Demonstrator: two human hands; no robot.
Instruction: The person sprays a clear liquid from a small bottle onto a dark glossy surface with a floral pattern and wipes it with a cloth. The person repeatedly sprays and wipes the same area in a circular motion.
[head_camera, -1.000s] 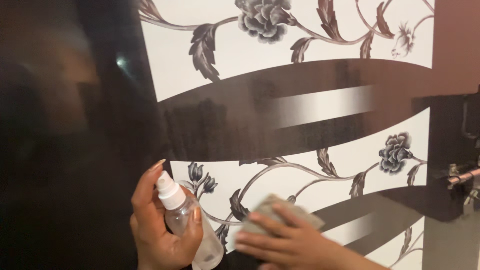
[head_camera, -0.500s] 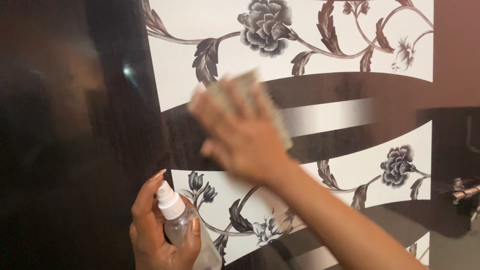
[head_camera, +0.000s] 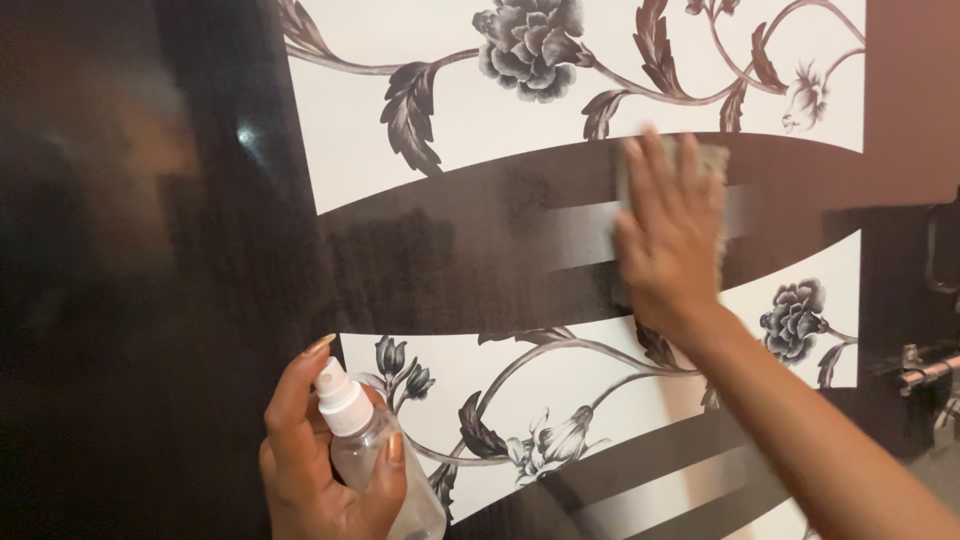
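My left hand (head_camera: 325, 455) grips a small clear spray bottle (head_camera: 375, 455) with a white nozzle, held upright low in front of the panel, forefinger curled above the nozzle. My right hand (head_camera: 670, 235) presses a pale cloth (head_camera: 712, 165) flat against a glossy door panel (head_camera: 480, 240), on its dark curved band. Only the cloth's edges show past my fingers. The panel is dark brown with white areas printed with grey flowers and leaves.
A metal latch (head_camera: 925, 370) sticks out at the right edge of the panel, with a dark handle (head_camera: 935, 250) above it. The left part of the panel is glossy black and shows dim reflections.
My right hand with the cloth rose from the panel's lower part to the dark band, then slid right along it. The bottle hand stayed low and almost still.
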